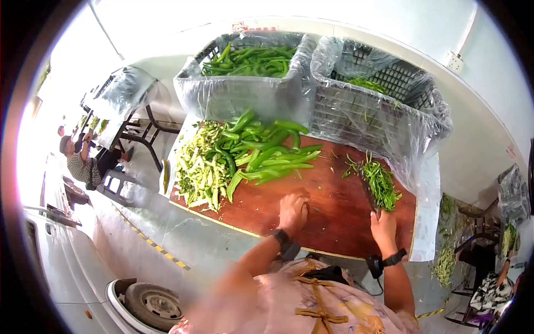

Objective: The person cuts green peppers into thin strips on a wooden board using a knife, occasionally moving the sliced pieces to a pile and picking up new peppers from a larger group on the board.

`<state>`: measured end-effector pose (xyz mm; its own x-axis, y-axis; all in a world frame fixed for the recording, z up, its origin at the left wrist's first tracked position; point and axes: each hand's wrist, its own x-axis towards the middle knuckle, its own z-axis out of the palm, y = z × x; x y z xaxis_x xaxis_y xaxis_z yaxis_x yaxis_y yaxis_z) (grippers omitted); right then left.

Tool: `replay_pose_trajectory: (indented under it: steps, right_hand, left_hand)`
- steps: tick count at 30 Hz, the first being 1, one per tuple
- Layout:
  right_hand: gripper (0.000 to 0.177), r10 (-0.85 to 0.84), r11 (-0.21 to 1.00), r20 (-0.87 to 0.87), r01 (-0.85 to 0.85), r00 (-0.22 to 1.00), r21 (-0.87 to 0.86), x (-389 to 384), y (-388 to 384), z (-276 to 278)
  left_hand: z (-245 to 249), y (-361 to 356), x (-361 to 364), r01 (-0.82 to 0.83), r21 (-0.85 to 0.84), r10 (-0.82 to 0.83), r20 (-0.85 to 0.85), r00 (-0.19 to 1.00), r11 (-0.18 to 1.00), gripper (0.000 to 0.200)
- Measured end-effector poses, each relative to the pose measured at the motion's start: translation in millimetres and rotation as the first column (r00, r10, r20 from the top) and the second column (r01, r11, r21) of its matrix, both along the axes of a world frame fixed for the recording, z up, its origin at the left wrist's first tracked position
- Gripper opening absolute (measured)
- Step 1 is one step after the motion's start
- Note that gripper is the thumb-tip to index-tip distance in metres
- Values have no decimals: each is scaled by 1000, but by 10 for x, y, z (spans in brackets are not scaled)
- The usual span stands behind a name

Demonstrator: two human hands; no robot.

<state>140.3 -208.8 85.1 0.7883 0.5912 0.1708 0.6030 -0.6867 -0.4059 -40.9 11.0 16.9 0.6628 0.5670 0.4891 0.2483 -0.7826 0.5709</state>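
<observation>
A dark-bladed kitchen knife (368, 189) is clamped in the right hand (384, 225), beside shredded green pepper strips (382, 182). The heap of long green peppers (261, 150) lies ahead-left, axes mostly crosswise, nearer the left hand (293, 210), which is curled on the reddish-brown wooden board (334, 217); what it holds cannot be told.

Entry: I find no text here that I can actually read. A strip with red print (253, 26) is fixed to the white wall (167, 39), just above the plastic-lined crate (222, 100) of green peppers (253, 61). Its characters are too small and blurred for me to make out. A small tag with reddish marks (510, 151) sits on the same wall at far right and is likewise illegible.
</observation>
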Motion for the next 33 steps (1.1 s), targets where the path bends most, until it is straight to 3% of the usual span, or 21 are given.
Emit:
replay_pose_trajectory:
  steps: [4,6,8,13,19,22,28,30,33]
  right_hand:
    - [26,9,998,-123,-17,992,-60,-246,-162,-157]
    - [26,20,998,-159,-29,987,-55,-325,-231,-180]
    - [25,25,995,-179,-42,984,-92,-399,-287,-143]
    - [25,15,995,-170,-32,985,-94,-459,-420,-279]
    - [24,-24,986,-173,-4,985,-164,-525,-409,-254]
    - [21,-23,992,-155,4,988,-124,-544,-402,-248]
    - [22,-42,987,-136,20,990,-162,-565,-380,-219]
    - [22,-13,990,-126,-6,992,-144,-549,-397,-246]
    - [22,-35,989,-139,14,990,-146,-561,-390,-243]
  left_hand:
    - [155,455,-78,-92,121,89,24,996,988,20]
    - [242,687,-165,-243,164,266,-130,955,956,25]
    - [375,853,-255,-335,171,363,-175,915,927,28]
    - [299,1213,-539,-347,269,398,-168,902,899,32]
    - [169,1371,-643,-318,311,412,-313,856,896,34]
    - [208,1362,-678,-316,292,397,-281,874,903,36]
    - [421,1406,-694,-376,33,376,-178,909,926,33]
    - [519,1435,-653,-394,-174,373,-139,917,903,29]
    - [712,1405,-598,-386,-208,378,-75,923,899,25]
